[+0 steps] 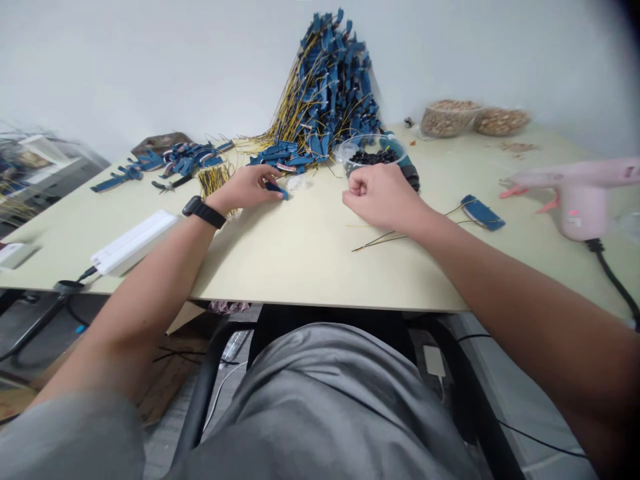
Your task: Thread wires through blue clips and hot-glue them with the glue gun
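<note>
A: hands status?
B: left hand (247, 188) has its fingertips pinched shut on a small blue piece (278, 193). The piece sits low on the surface (300, 267), nearer the far edge than the near one, just in front of the big pile (327, 87) of the same blue pieces w/ yellow wires. Black watch (203, 211) on that wrist.
A: right?
B: right hand (383, 198) is curled into a fist and resting on the surface, just near-side of a clear tub (350, 148) of small black bits. Can't tell if anything's inside the fist.
A: how does the piece handle?
B: my read: v. light, flat, thin, prob stiff plastic. Small enough to slip out of a loose pinch. Pile wires look thin and springy and would snag on neighbours.
A: where to grip?
B: imo thumb + forefinger across the flat faces, mid-body. Not by a wire, which would likely bend or pull. Can't see if this one has a wire on it; fingers cover most of it.
A: anything else close by?
B: a loose yellow wire (380, 239) lies by the right forearm. Another blue piece (483, 212) lies toward the right edge. A pink glue gun (575, 193) stands at the right edge w/ a red light showing on its body. A white power strip (135, 241) lies near the left end of the near edge.
</note>
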A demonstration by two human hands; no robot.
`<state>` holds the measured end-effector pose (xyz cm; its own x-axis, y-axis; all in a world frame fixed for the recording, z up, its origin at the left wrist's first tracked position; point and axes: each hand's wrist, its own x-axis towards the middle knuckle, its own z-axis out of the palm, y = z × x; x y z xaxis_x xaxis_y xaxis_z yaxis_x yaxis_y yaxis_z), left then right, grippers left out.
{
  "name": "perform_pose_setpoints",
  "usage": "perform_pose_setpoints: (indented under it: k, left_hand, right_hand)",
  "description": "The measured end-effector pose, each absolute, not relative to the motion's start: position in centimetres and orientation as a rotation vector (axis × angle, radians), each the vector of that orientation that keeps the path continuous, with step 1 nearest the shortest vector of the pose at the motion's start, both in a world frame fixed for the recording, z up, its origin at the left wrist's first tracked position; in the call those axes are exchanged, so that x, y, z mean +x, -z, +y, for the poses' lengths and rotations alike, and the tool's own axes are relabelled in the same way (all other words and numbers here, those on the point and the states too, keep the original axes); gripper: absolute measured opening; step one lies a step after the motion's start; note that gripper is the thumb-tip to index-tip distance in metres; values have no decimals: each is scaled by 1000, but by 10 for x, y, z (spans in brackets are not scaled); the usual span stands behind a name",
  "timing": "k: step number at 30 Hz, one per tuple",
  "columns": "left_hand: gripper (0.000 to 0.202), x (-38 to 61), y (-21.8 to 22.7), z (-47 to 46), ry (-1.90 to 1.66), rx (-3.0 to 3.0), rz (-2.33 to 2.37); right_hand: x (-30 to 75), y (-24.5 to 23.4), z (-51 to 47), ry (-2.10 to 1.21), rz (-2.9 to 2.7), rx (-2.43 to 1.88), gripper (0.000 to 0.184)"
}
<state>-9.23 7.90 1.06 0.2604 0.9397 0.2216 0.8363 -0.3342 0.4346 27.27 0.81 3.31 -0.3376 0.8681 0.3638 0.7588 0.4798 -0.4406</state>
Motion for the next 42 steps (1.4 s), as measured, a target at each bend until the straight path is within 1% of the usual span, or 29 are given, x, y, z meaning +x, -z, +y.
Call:
perform_pose_setpoints:
  k: [4, 6, 7, 9, 11, 12, 14, 15, 16, 17, 19, 24, 28, 31, 33, 35, 38, 40, 41, 42]
  left_hand:
    - [73, -60, -12, 62, -665, 2341, 1449]
    - [68, -53, -21, 55, -684, 2376, 1374]
    - [59, -54, -28, 52, -712, 2394, 1368]
    - [32, -66, -44, 51, -784, 2442, 1414]
    - [18, -87, -61, 52, -809, 2507, 1472]
    - [8, -99, -69, 52, -765, 2538, 1497]
    - [27, -120, -80, 52, -495, 2526, 1630]
    - [32, -128, -84, 51, -336, 2486, 1703]
    - [34, -134, -87, 50, -175, 2434, 1760]
    - [30, -137, -89, 48, -41, 2379, 1801]
    - [26, -140, -90, 46, 141, 2296, 1813]
    - [30, -138, -82, 49, 253, 2217, 1801]
    - [16, -135, -77, 55, 307, 2208, 1859]
    - [11, -138, -83, 53, 201, 2285, 1844]
    - [15, -140, -89, 47, 37, 2337, 1870]
    - [18, -140, -94, 39, -265, 2293, 1919]
    - [16, -131, -96, 28, -869, 2144, 1906]
    - [10, -122, -103, 25, -1084, 2117, 1879]
    - [18, -120, -111, 25, -1106, 2125, 1877]
    - [34, -120, -123, 26, -1092, 2135, 1872]
  right_hand:
    - [272, -34, 7, -261, -2182, -1345, 44]
    - [272, -34, 6, -263, -2181, -1345, 46]
    - [272, -35, 6, -266, -2182, -1345, 47]
    - [272, -35, 5, -277, -2180, -1350, 48]
    - [272, -35, 4, -285, -2177, -1357, 47]
    - [272, -35, 4, -289, -2178, -1357, 47]
    - [271, -36, 3, -294, -2187, -1350, 46]
    - [270, -37, 2, -297, -2193, -1348, 46]
    - [270, -38, 2, -300, -2195, -1353, 46]
    - [270, -38, 1, -304, -2193, -1361, 47]
    - [270, -39, 1, -312, -2189, -1370, 47]
    - [272, -36, 4, -320, -2204, -1333, 41]
    - [272, -35, 4, -336, -2210, -1346, 40]
    - [273, -35, 4, -341, -2205, -1340, 42]
    - [274, -35, 5, -336, -2204, -1329, 42]
    - [275, -33, 6, -326, -2206, -1318, 41]
    - [275, -32, 7, -322, -2208, -1299, 39]
    - [273, -33, 5, -330, -2206, -1303, 40]
    - [272, -34, 4, -334, -2206, -1312, 40]
    - [271, -35, 3, -338, -2206, -1325, 40]
